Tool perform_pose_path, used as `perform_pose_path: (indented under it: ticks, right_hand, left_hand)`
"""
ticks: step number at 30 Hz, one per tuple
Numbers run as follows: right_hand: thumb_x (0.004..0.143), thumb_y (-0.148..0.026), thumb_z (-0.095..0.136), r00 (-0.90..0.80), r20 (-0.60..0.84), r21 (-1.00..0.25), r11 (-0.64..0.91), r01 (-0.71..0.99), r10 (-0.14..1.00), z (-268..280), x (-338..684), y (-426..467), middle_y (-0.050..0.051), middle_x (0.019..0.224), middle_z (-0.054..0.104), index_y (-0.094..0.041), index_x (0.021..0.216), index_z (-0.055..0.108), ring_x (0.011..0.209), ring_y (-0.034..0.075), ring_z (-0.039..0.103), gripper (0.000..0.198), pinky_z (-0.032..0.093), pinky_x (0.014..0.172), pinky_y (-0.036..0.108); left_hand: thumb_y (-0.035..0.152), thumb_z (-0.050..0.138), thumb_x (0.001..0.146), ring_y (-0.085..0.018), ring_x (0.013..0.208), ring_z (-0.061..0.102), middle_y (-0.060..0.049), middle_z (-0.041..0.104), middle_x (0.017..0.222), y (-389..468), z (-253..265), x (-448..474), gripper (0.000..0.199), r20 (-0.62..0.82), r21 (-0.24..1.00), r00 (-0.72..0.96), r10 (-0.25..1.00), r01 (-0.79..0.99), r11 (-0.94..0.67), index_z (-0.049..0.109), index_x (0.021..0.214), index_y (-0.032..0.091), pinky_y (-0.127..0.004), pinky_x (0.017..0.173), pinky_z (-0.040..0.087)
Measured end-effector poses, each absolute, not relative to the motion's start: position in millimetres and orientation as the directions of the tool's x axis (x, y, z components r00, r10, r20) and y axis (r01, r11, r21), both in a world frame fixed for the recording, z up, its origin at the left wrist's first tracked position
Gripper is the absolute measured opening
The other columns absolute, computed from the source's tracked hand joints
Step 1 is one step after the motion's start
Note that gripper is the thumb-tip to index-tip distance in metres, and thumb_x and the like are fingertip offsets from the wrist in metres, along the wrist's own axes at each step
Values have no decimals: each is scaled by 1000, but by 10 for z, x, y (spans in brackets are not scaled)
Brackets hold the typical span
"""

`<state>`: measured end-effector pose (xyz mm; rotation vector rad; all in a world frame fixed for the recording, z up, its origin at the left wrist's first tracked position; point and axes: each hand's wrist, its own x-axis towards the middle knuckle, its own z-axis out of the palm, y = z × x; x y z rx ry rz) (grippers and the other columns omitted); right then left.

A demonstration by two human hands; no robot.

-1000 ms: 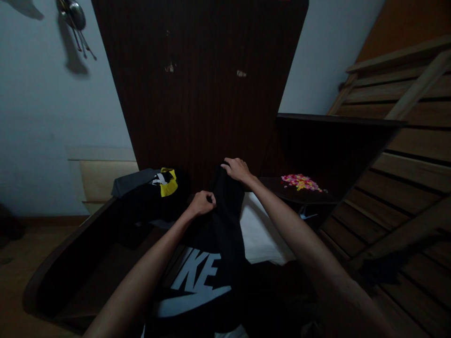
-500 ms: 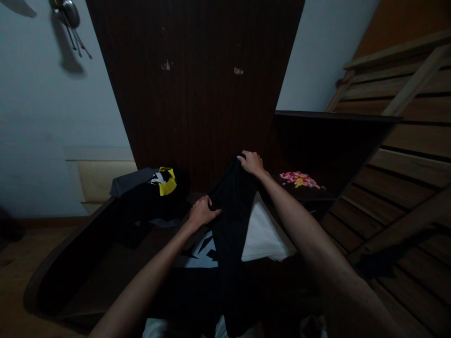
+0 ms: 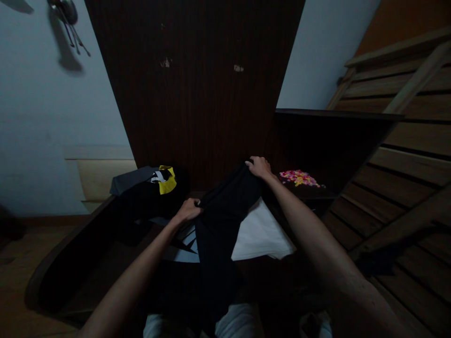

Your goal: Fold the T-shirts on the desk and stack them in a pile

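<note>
A black garment [image 3: 220,220] is stretched between my two hands, with a narrower part hanging down toward my lap. Its exact kind is hard to make out in the dim light. My left hand [image 3: 190,210] is closed on its left upper corner. Higher up and farther right, my right hand [image 3: 260,167] grips the other upper corner. Beneath the garment lies white cloth [image 3: 262,232] on the right, and pale cloth with a black angular print [image 3: 188,251] shows on the left.
Dark folded clothes [image 3: 141,180] with a yellow patch [image 3: 168,180] are piled at the left. Small pink and yellow pieces [image 3: 299,178] lie on the right-hand shelf. A dark wooden panel [image 3: 200,94] rises behind, and wooden slats [image 3: 405,141] stand at the right.
My hands have moved apart: the left to the left, the right slightly rightward and down. The black garment is spread wider at its top, and its hanging part has shifted left.
</note>
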<state>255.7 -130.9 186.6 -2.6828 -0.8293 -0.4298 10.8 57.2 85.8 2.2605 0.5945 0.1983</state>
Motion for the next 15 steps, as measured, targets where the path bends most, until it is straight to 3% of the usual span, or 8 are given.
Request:
perform_pose_path:
  ticks: [2,6,10,15]
  right_hand:
    - [95,-41,47,799,355,-205,-793,573,486,1831,2595,-1371,14,121,66,-22,121,63,114,29,60,37,47,89,36]
    - [95,-41,45,804,353,-224,-791,569,479,1819,2637,-1452,14,119,67,-21,118,65,112,28,61,36,48,87,35]
    - [95,-43,44,810,379,-228,-803,551,448,1876,2649,-1484,14,117,67,-21,116,66,109,29,61,37,47,85,35]
    - [95,-43,45,814,418,-256,-808,531,403,1975,2662,-1543,15,116,67,-19,115,67,109,29,60,38,46,86,36]
  left_hand:
    - [12,53,54,-16,64,59,2,59,61,695,820,56,13,-74,784,890,450,331,-526,59,64,17,-21,53,41]
    - [13,51,49,-13,51,54,2,59,57,804,684,-34,18,-246,850,926,286,348,-395,62,63,16,-22,49,42]
    - [14,53,49,-12,50,53,2,59,54,806,588,-112,12,-327,756,916,231,401,-518,62,56,15,-21,46,39]
    - [16,56,46,-19,60,62,-2,67,63,881,594,-220,18,-357,706,903,238,427,-565,66,62,15,-24,49,45]
